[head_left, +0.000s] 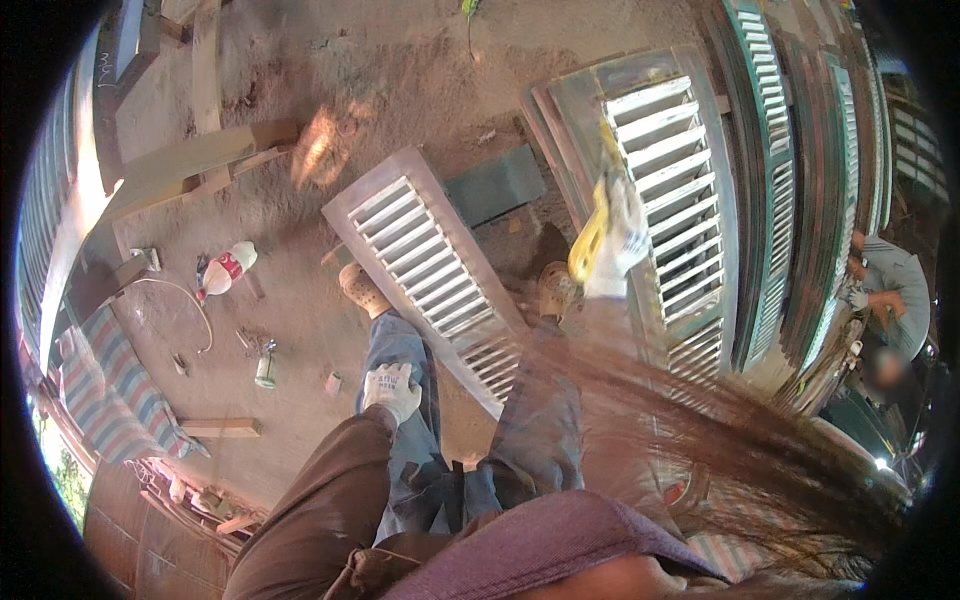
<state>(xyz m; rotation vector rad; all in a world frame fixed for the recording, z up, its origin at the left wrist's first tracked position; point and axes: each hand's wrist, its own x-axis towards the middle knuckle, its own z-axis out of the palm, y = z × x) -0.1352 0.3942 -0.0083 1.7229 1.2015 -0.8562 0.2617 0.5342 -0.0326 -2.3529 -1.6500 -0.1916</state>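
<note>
My left hand [391,391], in a white work glove, rests on my left knee and holds nothing. My right hand [628,235], gloved too and smeared by motion, grips a yellow-handled tool [590,240]; its kind is hard to make out. This hand is over the left edge of a louvred shutter panel [722,200] that tops a stack on my right. A second louvred shutter panel [345,205], brown-framed with pale slats, stands tilted between my legs. Strands of hair hide part of my right forearm and the panels' near ends.
More green and brown shutters [775,130] stand in rows at the right, with another person [895,290] beyond them. A plastic bottle [228,268], a small glass jar [265,372] and a wooden block [220,428] lie on the dirt floor. Timber beams [190,165] lie at the far left.
</note>
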